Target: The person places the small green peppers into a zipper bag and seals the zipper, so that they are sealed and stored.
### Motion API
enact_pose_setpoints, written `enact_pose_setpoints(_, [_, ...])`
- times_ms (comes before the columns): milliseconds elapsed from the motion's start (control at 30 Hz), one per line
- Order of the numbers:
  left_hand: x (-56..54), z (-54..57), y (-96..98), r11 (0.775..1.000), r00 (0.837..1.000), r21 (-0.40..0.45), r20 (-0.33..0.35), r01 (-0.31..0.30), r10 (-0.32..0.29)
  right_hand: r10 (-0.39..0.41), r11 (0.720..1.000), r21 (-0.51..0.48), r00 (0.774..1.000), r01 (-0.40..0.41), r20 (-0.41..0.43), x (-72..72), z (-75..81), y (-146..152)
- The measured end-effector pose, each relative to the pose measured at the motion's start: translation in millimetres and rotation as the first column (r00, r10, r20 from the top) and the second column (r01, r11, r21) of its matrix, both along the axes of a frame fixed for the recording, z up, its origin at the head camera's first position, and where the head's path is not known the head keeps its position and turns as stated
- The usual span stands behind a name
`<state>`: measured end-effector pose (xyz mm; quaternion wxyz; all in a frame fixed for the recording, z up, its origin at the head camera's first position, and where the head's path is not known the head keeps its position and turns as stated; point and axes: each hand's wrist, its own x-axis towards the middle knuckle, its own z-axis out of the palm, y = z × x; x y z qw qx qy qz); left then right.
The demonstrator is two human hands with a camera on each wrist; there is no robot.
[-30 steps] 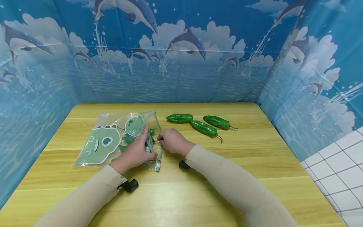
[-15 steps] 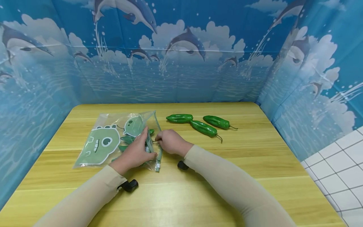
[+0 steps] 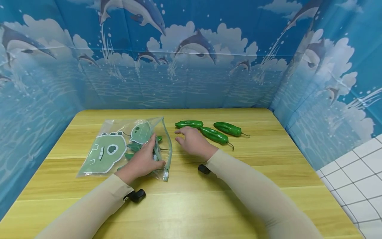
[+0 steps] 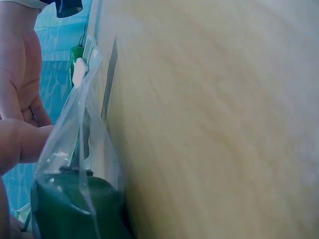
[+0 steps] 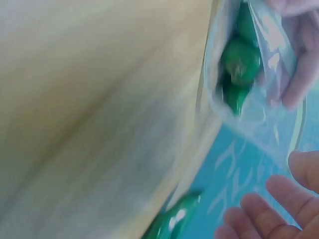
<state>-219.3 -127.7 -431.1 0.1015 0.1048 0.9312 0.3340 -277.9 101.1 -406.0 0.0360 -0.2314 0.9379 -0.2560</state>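
A clear zip bag point(image 3: 168, 159) with a green cartoon monster lies on the left of the table, its mouth gaping toward the right. Inside are several long green peppers point(image 5: 241, 62), partly hidden by the print and the hand. Thumb and fingers of my left hand point(image 3: 141, 161) span the mouth and hold its upper layer up. My right hand point(image 3: 194, 141) hovers just right of the mouth, fingers loosely spread and holding nothing. It overlaps the near ends of two loose peppers in the head view. One pepper's thin stem point(image 3: 164, 149) points out toward the mouth.
Three loose green peppers lie at the back: one on the left point(image 3: 188, 123), a middle one point(image 3: 215, 135) touching it, and one on the right point(image 3: 228, 128). A blue dolphin-print curtain point(image 3: 191, 83) encloses the wooden table point(image 3: 179, 205) at the back and sides.
My right hand first pushed a pepper by its stem farther into the bag, then let go and moved right and back toward the loose peppers. My left hand has stayed put.
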Motion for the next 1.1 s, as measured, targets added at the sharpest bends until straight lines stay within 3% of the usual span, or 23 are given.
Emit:
enact_pose_setpoints(133, [-0.3, -0.3, 0.4, 1.000, 1.000, 0.005, -0.002, -0.002, 0.002, -0.043, 0.999, 0.000, 0.999, 0.043, -0.009, -7.5, 5.4, 21])
enact_pose_setpoints(567, [-0.6, 0.6, 1.0, 1.000, 1.000, 0.011, 0.007, 0.001, -0.002, -0.129, 0.991, 0.054, 0.988, 0.125, 0.081, -26.8, 14.1, 90])
enact_pose_setpoints(1100, [-1.4, 0.6, 0.8, 1.000, 1.000, 0.011, -0.001, 0.010, -0.010, -0.173, 0.980, 0.132, 0.966, 0.149, 0.191, -39.3, 2.4, 134])
